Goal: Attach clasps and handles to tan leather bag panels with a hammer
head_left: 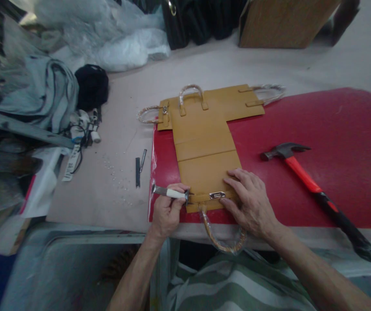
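Left hand (166, 216): pinched a slim white-and-silver metal tool (175, 193); steadiness probably mattered.
Flat tan leather panel (204, 140): lay on the red sheet (302, 123).
Right hand (255, 203): fingers spread over leather; even pressure likely limited slipping.

Nothing legible; marks on white strip (71, 164), metal plate (217, 195) too blurred.
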The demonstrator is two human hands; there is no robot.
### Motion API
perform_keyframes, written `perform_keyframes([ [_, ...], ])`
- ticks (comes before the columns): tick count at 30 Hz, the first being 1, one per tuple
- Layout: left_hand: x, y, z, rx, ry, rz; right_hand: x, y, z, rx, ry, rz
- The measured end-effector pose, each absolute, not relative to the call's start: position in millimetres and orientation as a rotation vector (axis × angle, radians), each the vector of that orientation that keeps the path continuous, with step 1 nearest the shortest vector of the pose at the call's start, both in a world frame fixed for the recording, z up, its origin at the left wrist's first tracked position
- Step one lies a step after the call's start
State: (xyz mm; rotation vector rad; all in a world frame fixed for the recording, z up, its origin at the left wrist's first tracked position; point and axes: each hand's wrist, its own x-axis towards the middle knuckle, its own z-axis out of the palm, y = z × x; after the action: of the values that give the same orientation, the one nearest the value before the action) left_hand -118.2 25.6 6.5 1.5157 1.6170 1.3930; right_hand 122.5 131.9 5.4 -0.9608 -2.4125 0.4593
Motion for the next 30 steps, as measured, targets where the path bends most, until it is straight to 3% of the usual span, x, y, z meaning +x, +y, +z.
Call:
perform_keyframes([
  [30, -113.9, 23.3, 5.7, 1.655, 1.637, 1.392, 122.9, 132.3, 4.6, -0.939, -2.420, 0.433],
])
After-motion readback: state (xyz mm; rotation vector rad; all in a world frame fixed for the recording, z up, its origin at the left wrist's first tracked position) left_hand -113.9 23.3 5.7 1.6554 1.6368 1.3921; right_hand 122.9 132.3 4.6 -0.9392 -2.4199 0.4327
